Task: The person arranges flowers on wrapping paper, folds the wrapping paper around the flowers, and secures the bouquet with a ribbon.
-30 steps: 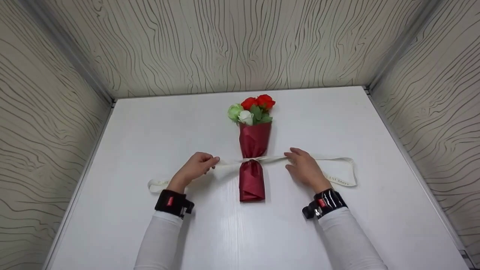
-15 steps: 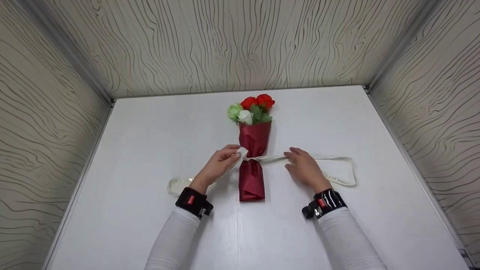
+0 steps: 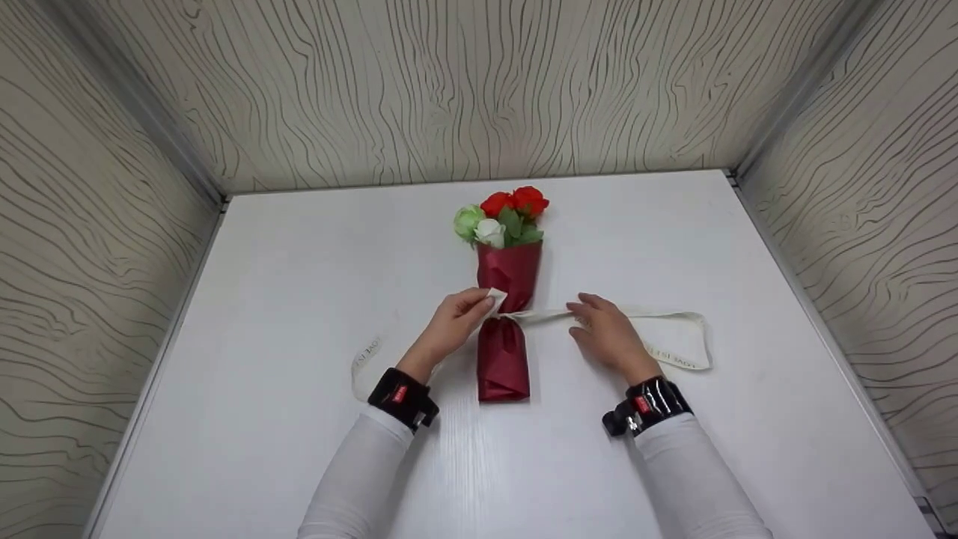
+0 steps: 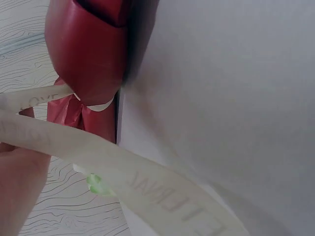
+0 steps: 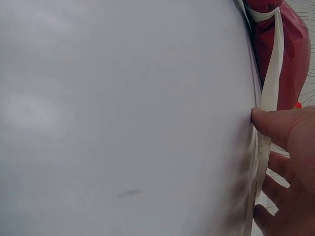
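A bouquet in dark red wrapping paper (image 3: 504, 370) lies on the white table, a cream ribbon (image 3: 550, 316) tied round its narrow waist. Just left of that waist my left hand (image 3: 453, 327) pinches the ribbon, and a folded end (image 3: 496, 297) sticks up past the fingertips. In the left wrist view printed ribbon (image 4: 123, 167) crosses in front of the hand (image 4: 19, 189) and the red paper. My right hand (image 3: 610, 338) rests on the table to the bouquet's right, its fingers spread, touching the ribbon stretch (image 5: 270, 88) that runs to the waist.
Red flowers (image 3: 530, 202), a white flower (image 3: 490, 233) and a pale green one (image 3: 469, 222) top the bouquet. Loose ribbon curls left of the left wrist, and a ribbon loop (image 3: 703, 340) lies right of the right hand. Patterned walls (image 3: 479, 90) enclose the table.
My left hand has moved right to the bouquet's waist, folding the ribbon as it holds it. The left ribbon tail has been drawn rightward. My right hand has stayed in place.
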`<action>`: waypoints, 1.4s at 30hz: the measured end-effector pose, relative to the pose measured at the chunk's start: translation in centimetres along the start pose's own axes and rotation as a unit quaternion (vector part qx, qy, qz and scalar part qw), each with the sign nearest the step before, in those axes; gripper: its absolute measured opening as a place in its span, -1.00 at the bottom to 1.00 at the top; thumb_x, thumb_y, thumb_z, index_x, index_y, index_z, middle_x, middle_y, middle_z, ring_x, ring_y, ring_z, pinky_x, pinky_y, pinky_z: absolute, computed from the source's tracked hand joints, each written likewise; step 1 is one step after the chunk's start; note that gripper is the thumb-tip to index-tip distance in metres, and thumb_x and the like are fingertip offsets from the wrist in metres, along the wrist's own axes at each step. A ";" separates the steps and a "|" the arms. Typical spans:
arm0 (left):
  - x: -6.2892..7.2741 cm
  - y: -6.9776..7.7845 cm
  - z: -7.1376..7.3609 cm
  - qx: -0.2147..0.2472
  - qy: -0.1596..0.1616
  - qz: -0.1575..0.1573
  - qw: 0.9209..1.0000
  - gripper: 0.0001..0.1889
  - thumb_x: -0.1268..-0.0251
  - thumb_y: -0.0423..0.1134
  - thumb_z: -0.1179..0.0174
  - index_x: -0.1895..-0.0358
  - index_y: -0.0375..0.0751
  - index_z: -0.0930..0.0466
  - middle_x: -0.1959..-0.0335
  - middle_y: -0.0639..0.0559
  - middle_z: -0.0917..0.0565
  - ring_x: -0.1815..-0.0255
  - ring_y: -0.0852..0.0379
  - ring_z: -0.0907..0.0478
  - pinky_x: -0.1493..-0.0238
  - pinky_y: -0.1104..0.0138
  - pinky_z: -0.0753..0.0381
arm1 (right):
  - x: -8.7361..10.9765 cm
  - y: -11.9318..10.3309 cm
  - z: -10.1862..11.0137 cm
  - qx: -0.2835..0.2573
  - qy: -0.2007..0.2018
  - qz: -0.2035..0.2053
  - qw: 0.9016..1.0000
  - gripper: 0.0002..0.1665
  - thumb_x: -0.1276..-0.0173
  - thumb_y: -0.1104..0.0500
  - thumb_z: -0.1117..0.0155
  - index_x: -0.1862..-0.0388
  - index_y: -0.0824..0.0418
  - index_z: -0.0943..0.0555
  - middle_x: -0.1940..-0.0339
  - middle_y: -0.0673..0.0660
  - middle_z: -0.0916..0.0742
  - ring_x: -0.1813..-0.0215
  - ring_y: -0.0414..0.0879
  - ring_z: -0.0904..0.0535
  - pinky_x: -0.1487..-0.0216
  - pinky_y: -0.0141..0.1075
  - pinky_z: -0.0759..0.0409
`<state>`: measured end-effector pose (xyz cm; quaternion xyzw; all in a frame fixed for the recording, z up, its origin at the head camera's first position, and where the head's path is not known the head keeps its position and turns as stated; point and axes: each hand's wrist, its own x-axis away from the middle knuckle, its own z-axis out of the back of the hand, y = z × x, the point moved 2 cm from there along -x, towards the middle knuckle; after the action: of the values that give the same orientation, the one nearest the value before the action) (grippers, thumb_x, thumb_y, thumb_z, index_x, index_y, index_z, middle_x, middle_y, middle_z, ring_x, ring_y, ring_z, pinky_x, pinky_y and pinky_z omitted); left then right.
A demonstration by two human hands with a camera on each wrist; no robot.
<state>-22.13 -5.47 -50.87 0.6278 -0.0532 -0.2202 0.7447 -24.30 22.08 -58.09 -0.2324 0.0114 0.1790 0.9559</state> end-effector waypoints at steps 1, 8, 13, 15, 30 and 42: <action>0.0 0.1 0.0 -0.009 -0.002 0.007 1.000 -0.73 -0.32 -0.33 0.05 0.03 -0.40 -0.50 0.17 -0.16 -0.55 0.13 0.14 -0.43 0.07 0.31 -0.40 | 0.0 0.0 0.0 -0.001 0.002 0.001 1.000 -0.51 -0.17 0.14 -0.23 -0.11 0.19 -0.48 -0.21 0.23 -0.41 -0.24 0.12 -0.24 -0.19 -0.08 -0.16; -0.2 0.4 -0.2 -0.055 0.002 0.034 0.998 -0.64 -0.31 -0.42 0.09 -0.15 -0.45 -0.32 -0.07 -0.26 -0.44 -0.11 0.00 -0.34 -0.11 0.22 -0.30 | -0.1 -0.2 0.2 -0.008 0.009 0.009 1.000 -0.53 -0.14 0.17 -0.25 -0.07 0.23 -0.51 -0.18 0.26 -0.43 -0.22 0.14 -0.27 -0.18 -0.08 -0.19; -0.5 -0.3 -0.3 -0.073 0.010 0.011 0.997 -0.62 -0.26 -0.49 0.06 -0.15 -0.52 -0.29 -0.10 -0.32 -0.39 -0.16 -0.08 -0.29 -0.14 0.19 -0.27 | -0.1 0.1 0.3 -0.029 -0.005 -0.007 1.000 -0.51 -0.15 0.17 -0.24 -0.09 0.24 -0.48 -0.21 0.27 -0.39 -0.23 0.14 -0.25 -0.19 -0.08 -0.17; -0.7 -1.3 -0.3 -0.080 0.013 0.003 0.997 -0.61 -0.25 -0.48 0.03 -0.15 -0.49 -0.30 -0.08 -0.31 -0.42 -0.13 -0.05 -0.33 -0.11 0.21 -0.30 | -0.1 0.2 0.4 -0.048 -0.016 -0.024 0.998 -0.49 -0.17 0.16 -0.23 -0.12 0.24 -0.45 -0.24 0.27 -0.35 -0.25 0.15 -0.22 -0.21 -0.07 -0.14; -1.1 -4.0 -0.4 -0.065 0.030 0.005 0.997 -0.70 -0.13 -0.43 -0.15 0.06 -0.35 -0.34 0.22 -0.11 -0.54 0.23 0.05 -0.46 0.16 0.24 -0.44 | 1.6 1.9 5.1 0.006 -0.058 -0.126 0.990 0.01 0.29 0.33 -0.37 -0.29 0.21 -0.24 -0.04 0.37 -0.32 -0.02 0.22 -0.28 0.06 0.05 -0.34; -1.2 -4.2 -0.4 -0.091 0.051 0.069 0.992 -0.68 -0.02 -0.33 -0.27 0.10 -0.26 -0.51 0.46 0.07 -0.62 0.39 0.20 -0.53 0.29 0.37 -0.48 | 2.2 3.7 5.4 0.004 -0.087 -0.141 0.986 -0.12 0.10 0.22 -0.34 -0.27 0.32 -0.23 -0.19 0.41 -0.28 -0.15 0.32 -0.26 -0.08 0.10 -0.23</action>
<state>-24.14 -5.13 -54.73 0.5628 -0.0381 -0.1398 0.8138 -23.84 28.31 -55.13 -0.2114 -0.1036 0.0617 0.9699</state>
